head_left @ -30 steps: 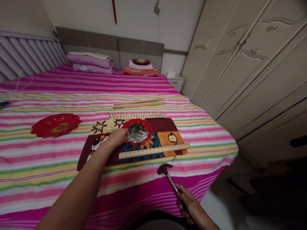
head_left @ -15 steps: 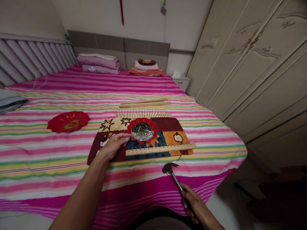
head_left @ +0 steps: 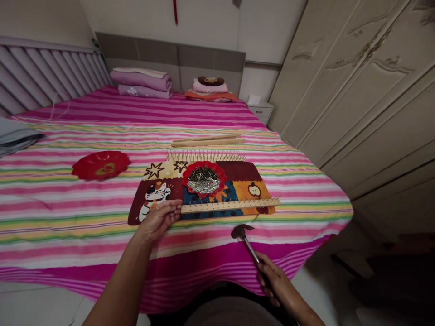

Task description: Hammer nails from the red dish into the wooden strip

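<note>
My left hand (head_left: 162, 221) is closed in a pinch at the left end of a wooden strip (head_left: 231, 206). Its fingertips meet or overlap that end; whatever is between them is too small to make out. Nails stand up along the strip, which lies across the near part of a patterned mat (head_left: 136, 203). In my right hand (head_left: 275, 278) is a claw hammer (head_left: 249, 249), gripped by its dark handle, its head over the near side of the bed. A red scalloped dish (head_left: 222, 176) full of loose nails sits on the mat behind the strip.
Behind the mat lies another strip (head_left: 204, 156) bristling with nails, with bare wooden sticks (head_left: 209, 141) beyond it. A second red dish (head_left: 81, 166) rests to the left on the striped bedspread (head_left: 68, 208). Folded bedding (head_left: 141, 83) is near the headboard; a wardrobe (head_left: 353, 90) stands right.
My left hand has moved from the edge of the nail dish down to the left end of the wooden strip. The hammer stays in my right hand. The view has tilted slightly downward.
</note>
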Motion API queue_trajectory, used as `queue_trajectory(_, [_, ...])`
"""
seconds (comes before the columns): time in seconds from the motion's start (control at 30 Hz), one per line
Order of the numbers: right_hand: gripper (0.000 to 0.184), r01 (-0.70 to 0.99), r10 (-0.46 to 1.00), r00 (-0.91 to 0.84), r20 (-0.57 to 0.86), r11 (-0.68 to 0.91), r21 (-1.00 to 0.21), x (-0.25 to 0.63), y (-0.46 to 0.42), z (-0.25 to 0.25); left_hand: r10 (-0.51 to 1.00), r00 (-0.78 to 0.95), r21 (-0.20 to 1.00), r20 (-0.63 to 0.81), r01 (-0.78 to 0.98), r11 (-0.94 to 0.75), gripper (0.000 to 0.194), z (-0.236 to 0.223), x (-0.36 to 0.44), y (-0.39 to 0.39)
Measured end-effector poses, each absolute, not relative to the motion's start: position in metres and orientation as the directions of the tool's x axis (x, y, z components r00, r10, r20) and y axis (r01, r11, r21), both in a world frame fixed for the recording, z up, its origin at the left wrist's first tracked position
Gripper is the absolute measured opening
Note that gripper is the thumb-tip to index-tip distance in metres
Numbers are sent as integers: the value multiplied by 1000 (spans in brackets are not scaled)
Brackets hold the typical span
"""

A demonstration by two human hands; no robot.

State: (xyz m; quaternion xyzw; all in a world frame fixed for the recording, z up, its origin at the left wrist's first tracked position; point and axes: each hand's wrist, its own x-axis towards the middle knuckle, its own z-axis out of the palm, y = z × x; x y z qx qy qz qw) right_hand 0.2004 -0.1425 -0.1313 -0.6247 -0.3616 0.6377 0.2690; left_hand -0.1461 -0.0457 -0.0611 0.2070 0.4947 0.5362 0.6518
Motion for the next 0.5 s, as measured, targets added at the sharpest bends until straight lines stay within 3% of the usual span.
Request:
queue_trajectory(0.33, [56, 88, 789, -84, -609, -603, -793, 199, -143, -128, 868, -244, 860, -433, -399, 316, 24, -60, -140, -44])
queue_trajectory(0.5, [55, 63, 792, -75, -606, -603, -795, 199, -144, -125, 877, -275, 901, -395, -305, 310, 36, -65, -137, -42])
